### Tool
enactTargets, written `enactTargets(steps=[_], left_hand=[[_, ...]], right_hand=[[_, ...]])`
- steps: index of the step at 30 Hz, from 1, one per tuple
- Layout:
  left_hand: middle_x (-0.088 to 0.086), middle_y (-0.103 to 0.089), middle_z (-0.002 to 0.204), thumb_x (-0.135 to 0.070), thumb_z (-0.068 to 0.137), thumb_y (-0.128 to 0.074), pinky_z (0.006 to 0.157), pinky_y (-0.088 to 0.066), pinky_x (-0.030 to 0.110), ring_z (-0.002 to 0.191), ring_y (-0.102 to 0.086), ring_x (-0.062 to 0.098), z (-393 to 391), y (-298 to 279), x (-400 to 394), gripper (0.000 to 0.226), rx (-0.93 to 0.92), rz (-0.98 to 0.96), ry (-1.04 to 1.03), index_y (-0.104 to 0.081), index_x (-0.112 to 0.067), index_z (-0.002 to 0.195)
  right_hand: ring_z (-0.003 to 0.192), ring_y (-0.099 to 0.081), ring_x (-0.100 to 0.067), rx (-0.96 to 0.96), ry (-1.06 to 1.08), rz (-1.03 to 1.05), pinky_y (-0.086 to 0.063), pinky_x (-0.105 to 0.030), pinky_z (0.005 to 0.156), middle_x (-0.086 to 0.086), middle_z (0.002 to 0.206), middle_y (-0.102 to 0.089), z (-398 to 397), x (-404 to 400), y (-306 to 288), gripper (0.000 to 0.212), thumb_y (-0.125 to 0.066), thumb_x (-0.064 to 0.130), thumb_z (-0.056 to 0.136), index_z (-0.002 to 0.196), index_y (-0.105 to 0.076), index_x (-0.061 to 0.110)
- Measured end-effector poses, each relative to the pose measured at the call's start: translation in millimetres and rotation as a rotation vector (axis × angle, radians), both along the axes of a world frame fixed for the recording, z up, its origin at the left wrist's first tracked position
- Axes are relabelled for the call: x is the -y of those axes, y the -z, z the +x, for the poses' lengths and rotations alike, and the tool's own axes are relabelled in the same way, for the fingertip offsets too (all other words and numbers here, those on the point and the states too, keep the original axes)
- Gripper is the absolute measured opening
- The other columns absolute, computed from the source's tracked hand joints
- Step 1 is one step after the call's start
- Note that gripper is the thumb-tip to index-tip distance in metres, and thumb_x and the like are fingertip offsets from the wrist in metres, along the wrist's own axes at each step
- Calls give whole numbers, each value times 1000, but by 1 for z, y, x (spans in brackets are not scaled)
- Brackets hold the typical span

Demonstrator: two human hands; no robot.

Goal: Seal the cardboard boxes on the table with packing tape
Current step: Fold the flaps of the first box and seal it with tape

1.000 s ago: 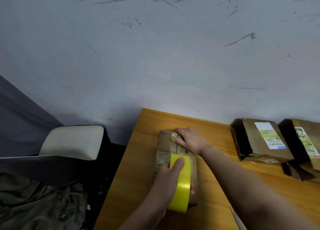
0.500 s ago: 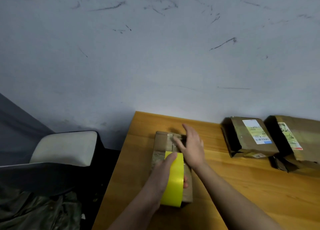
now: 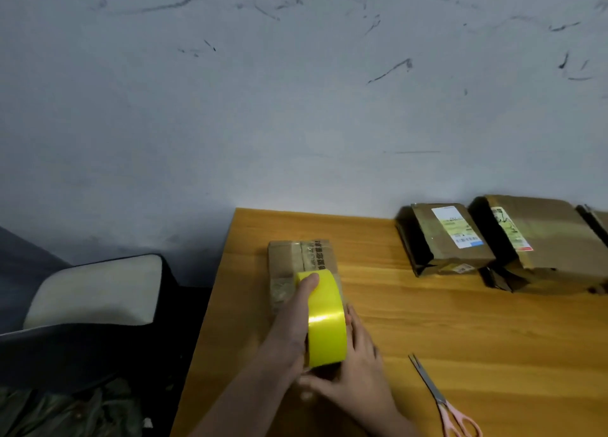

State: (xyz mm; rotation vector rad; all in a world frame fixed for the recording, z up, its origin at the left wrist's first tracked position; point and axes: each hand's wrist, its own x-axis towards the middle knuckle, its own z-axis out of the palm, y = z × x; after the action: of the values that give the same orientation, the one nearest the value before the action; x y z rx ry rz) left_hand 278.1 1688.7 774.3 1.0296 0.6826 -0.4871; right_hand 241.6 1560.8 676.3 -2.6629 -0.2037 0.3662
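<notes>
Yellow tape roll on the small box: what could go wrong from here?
The small box sits near the table corner, so a hard pull on the yellow tape roll, gripped by the left hand, might slide it off. The right hand is at the roll's near end, away from the scissors, so cutting needs a reach.

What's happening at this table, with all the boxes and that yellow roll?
A person is taping a small cardboard box at the left end of a wooden table. The left hand grips a roll of yellow tape held over the box, while the right hand is at the roll's near side. More boxes wait along the wall, and scissors lie unused to the right.
</notes>
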Motion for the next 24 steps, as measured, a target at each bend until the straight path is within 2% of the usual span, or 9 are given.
enactTargets(steps=[2,4,6,9,12,15,18,21,24], left_hand=[[20,-68,111,-43,90,-57,72,-52,38,85,-66,30,6,-1,5,45,-42,-78,-96,-61,-9,120],[22,-63,120,-35,94,-53,77,-49,40,88,-62,31,13,-5,10,46,-42,-223,-185,-55,-5,128],[23,-58,126,-33,97,-49,86,-46,45,97,-59,32,16,-10,14,46,-22,-324,-209,-51,-3,132],[21,-56,130,-32,97,-48,92,-43,46,112,-55,33,21,-10,15,47,-32,-408,-264,-48,-3,134],[15,-57,130,-32,96,-50,96,-42,41,122,-53,30,29,-8,14,47,-62,-442,-313,-47,-6,136],[11,-53,137,-36,95,-53,103,-35,41,130,-46,28,39,-5,17,53,-74,-440,-313,-42,-8,139],[12,-50,140,-37,94,-54,99,-36,37,131,-45,27,50,-4,21,56,-54,-413,-290,-41,-7,139],[14,-50,140,-40,93,-54,93,-40,35,128,-48,26,52,3,16,60,-31,-360,-131,-40,-6,141],[11,-63,125,-48,94,-47,85,-52,29,110,-63,22,49,2,-30,55,162,-78,520,-53,-6,128]], right_hand=[[142,-19,-14,139,-59,-16,-34,-45,108,8,161,2,19,12,7,114,-47,90,62,147,13,43],[130,-44,-27,251,-164,-79,-47,-46,94,-1,158,-20,44,30,11,102,-56,79,68,149,-11,36],[122,-52,-29,305,-311,-131,-50,-44,87,-4,153,-29,71,48,10,94,-65,69,70,145,-23,31],[110,-60,-28,454,-430,-230,-54,-41,78,-6,142,-48,106,64,-4,71,-57,64,76,135,-38,30],[114,-57,-28,461,-331,-261,-51,-40,84,-4,140,-49,124,71,-15,65,-72,40,78,136,-46,29],[126,-49,-14,254,-39,225,-43,-26,95,8,139,-49,103,72,-33,57,-64,20,79,131,-47,35],[129,-38,9,123,-2,624,-40,-14,99,28,143,-35,66,59,-53,79,-64,37,70,142,-32,35],[129,-38,6,234,14,569,-42,-26,105,36,139,-31,59,42,-43,80,-74,23,78,142,-29,36],[121,-46,2,310,82,583,-49,-32,99,23,133,-41,64,36,-40,72,-73,7,81,133,-34,38]])
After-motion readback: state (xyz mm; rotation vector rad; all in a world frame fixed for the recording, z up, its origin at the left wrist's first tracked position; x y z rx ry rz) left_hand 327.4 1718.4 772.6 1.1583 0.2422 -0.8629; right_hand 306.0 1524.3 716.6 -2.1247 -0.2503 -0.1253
